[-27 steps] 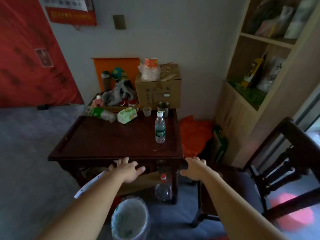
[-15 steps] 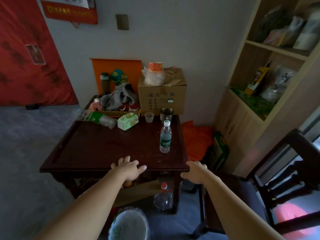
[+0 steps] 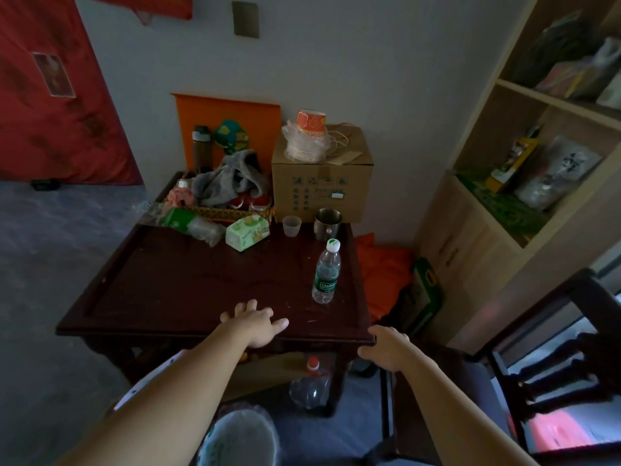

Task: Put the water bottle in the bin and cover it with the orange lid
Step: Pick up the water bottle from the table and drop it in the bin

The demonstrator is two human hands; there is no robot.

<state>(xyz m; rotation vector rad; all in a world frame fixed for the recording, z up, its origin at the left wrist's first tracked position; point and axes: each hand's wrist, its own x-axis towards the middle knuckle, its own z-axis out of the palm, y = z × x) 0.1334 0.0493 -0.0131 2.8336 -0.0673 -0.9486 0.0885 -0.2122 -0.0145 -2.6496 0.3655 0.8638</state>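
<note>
A clear water bottle (image 3: pixel 326 274) with a white cap and green label stands upright near the right edge of the dark wooden table (image 3: pixel 161 284). The bin (image 3: pixel 240 438), lined with a pale bag, sits on the floor below the table's front edge, partly behind my left arm. An orange lid (image 3: pixel 258 129) leans upright against the wall behind the table's clutter. My left hand (image 3: pixel 257 322) hovers flat over the table's front edge, fingers apart, holding nothing. My right hand (image 3: pixel 386 348) hangs by the front right corner, fingers loosely spread, empty.
A cardboard box (image 3: pixel 322 183), metal mug (image 3: pixel 327 223), small cup (image 3: pixel 291 226), tissue pack (image 3: pixel 247 232) and a pile of cloth fill the table's back. A red-capped bottle (image 3: pixel 311 385) lies under the table. A dark chair (image 3: pixel 554 364) stands right, shelves behind it.
Both hands have moved forward toward the table; my left hand now reaches over its front edge. The view has moved closer to the table.
</note>
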